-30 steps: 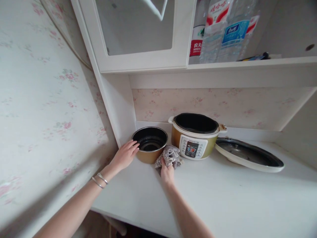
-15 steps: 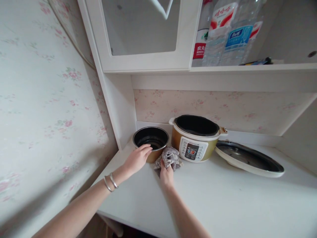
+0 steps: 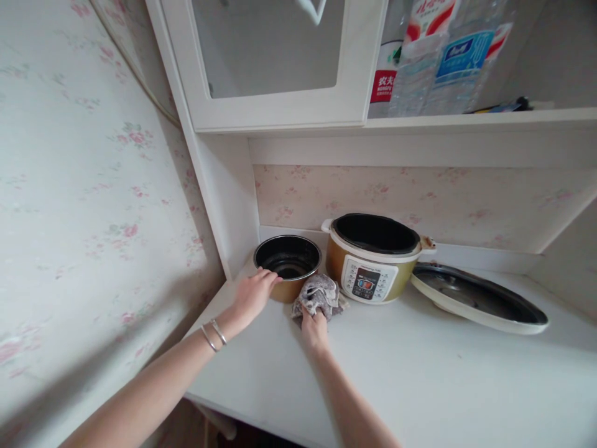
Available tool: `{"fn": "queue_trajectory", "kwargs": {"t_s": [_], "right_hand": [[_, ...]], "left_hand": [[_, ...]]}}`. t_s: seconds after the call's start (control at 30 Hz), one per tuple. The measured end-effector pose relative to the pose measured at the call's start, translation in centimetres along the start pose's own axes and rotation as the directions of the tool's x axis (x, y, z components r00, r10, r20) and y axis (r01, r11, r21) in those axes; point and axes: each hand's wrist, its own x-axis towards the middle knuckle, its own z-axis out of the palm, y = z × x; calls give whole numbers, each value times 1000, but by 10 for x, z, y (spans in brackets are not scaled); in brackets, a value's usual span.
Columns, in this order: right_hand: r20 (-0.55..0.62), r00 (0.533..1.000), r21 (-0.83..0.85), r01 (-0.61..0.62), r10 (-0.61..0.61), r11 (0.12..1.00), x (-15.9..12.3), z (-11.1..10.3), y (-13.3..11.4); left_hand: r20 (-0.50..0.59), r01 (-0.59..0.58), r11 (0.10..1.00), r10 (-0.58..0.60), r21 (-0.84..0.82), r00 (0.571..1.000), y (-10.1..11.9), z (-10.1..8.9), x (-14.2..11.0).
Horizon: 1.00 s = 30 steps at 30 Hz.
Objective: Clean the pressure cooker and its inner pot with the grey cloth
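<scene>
Left of the cooker (image 3: 373, 258) | our left hand (image 3: 252, 295) cups the inner pot (image 3: 288, 264) rim | right hand (image 3: 314, 330) pinches the cloth (image 3: 319, 294) on the worktop (image 3: 443, 373) | step: steadying pot; wiping needs cloth lifted.

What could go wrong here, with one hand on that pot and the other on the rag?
The left hand grips only the near rim of the loose inner pot, so it might tip or slide. The rag under the right hand lies against the cooker, below its buttons; if damp, it could wet them.
</scene>
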Motion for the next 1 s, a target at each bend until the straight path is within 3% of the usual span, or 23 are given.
{"fn": "queue_trajectory", "kwargs": {"t_s": [0.07, 0.13, 0.2, 0.33, 0.43, 0.53, 0.67, 0.77, 0.87, 1.0], "right_hand": [[0, 1000, 4, 15, -15, 1000, 0, -2, -3], [-2, 999, 8, 34, -34, 999, 0, -3, -6], [-10, 999, 6, 41, -41, 999, 1, -3, -7], [-27, 1000, -15, 11, -11, 1000, 3, -2, -6], [-27, 1000, -29, -8, 7, 1000, 3, -1, -5], [-26, 1000, -36, -14, 13, 999, 2, -1, -5], [-19, 1000, -28, 0, 0, 1000, 1, 0, -3], [-1, 1000, -17, 3, -4, 1000, 1, 1, -3], [4, 1000, -7, 11, -11, 1000, 3, 1, -5], [-5, 1000, 5, 3, -3, 1000, 5, -1, -8]], "left_hand": [[-21, -51, 998, 50, -43, 999, 13, 1, -4], [-47, -120, 987, 116, -102, 992, 10, 0, -3], [-54, -155, 977, 149, -143, 987, -9, -3, 2], [0, -87, 986, 88, -143, 996, -63, -6, 18], [60, -39, 992, 47, -118, 997, -81, 0, 22], [27, 10, 994, -7, -109, 1000, -68, 6, 17], [-35, -5, 991, 0, -137, 999, -22, 2, 8], [-5, -4, 977, 3, -214, 1000, 1, -5, 7], [25, -56, 939, 68, -339, 997, -8, -8, 15], [59, -36, 958, 55, -283, 997, -58, -6, 29]]}}
